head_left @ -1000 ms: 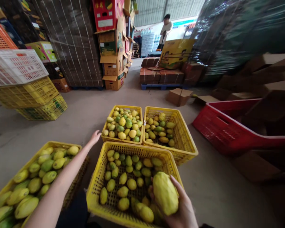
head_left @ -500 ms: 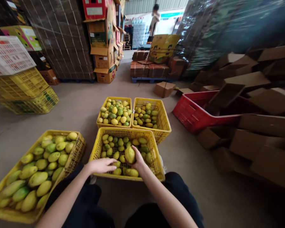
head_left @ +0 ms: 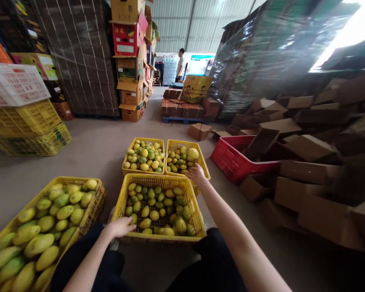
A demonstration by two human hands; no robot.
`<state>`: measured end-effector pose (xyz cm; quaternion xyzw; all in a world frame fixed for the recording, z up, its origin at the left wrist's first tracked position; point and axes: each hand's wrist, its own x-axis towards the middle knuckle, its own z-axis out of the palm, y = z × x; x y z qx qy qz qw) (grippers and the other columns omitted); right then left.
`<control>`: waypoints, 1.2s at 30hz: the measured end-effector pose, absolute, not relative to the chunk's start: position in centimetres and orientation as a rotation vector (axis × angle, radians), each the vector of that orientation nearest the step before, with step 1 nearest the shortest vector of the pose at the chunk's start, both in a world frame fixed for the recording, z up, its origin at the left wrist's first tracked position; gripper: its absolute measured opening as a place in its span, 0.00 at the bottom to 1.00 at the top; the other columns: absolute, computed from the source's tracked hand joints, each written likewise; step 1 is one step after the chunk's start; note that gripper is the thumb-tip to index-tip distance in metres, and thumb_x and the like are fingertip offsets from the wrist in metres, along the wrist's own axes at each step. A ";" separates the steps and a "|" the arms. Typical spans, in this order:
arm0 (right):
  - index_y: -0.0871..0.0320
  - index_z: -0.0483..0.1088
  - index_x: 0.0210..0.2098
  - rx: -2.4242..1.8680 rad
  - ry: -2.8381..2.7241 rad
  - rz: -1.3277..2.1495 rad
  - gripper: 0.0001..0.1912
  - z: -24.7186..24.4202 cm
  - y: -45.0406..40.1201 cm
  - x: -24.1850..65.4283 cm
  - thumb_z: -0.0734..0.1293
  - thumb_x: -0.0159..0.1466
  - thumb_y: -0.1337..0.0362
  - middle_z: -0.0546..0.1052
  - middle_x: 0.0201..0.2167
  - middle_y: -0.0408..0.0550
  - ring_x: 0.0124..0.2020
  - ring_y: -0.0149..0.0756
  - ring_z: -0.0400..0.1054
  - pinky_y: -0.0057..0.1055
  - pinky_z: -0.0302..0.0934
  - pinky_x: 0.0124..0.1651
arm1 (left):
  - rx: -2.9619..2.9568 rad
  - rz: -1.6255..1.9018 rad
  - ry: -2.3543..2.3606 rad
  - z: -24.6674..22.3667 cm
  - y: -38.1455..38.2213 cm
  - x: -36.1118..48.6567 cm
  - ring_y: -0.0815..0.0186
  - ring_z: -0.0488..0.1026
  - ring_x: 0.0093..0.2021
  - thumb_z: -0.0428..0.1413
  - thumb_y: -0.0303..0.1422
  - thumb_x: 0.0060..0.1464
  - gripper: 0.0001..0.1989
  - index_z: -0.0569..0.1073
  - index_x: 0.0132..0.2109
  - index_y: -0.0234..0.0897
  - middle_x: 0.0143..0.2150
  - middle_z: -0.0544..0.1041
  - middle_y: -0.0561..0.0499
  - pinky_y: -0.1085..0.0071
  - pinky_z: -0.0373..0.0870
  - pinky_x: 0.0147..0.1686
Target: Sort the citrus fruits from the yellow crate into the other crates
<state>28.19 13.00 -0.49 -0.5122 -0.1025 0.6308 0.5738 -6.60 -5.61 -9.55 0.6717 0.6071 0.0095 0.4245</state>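
A yellow crate with several green-yellow fruits stands in front of my knees. Over its near left corner lies my left hand, fingers apart, fingertips beside a green fruit. My right hand is stretched out at the near rim of the back right crate, open and holding nothing. Just beyond its fingers a large pale yellow fruit appears above the smaller fruits in that crate; whether it rests on them cannot be made out. The back left crate is heaped with yellow and green fruits.
A crate of larger fruits stands at the left. To the right are a red crate and piled cardboard boxes. Stacked crates stand far left. A person is beyond the loaded pallet.
My right hand has moved forward from the near crate to the back right one and let go of the large fruit. My left hand has shifted left. The camera view has tilted up.
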 end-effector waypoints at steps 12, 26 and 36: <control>0.61 0.69 0.30 -1.378 -0.143 1.657 0.09 -5.5 2.2 27.0 0.58 0.59 0.73 0.75 0.23 0.48 0.24 0.36 0.71 0.31 0.65 0.29 | 1.632 -0.070 1.602 -10.2 -5.7 -5.1 0.50 0.71 0.56 0.57 0.43 0.45 0.18 0.76 0.43 0.41 0.50 0.78 0.42 0.61 0.63 0.55; 0.58 0.69 0.30 -1.016 -0.066 1.761 0.07 -3.2 0.8 25.3 0.62 0.52 0.72 0.77 0.24 0.47 0.25 0.35 0.71 0.30 0.66 0.28 | 1.451 -0.231 1.623 -18.7 1.0 -0.1 0.60 0.74 0.44 0.59 0.38 0.54 0.10 0.75 0.35 0.35 0.40 0.78 0.48 0.62 0.68 0.49; 0.60 0.71 0.25 -0.993 0.079 1.619 0.04 -2.4 0.5 28.4 0.67 0.48 0.72 0.75 0.24 0.46 0.25 0.30 0.70 0.25 0.68 0.29 | 1.444 0.086 1.678 -26.2 6.1 6.7 0.57 0.68 0.55 0.58 0.35 0.55 0.15 0.73 0.47 0.32 0.55 0.70 0.41 0.61 0.65 0.54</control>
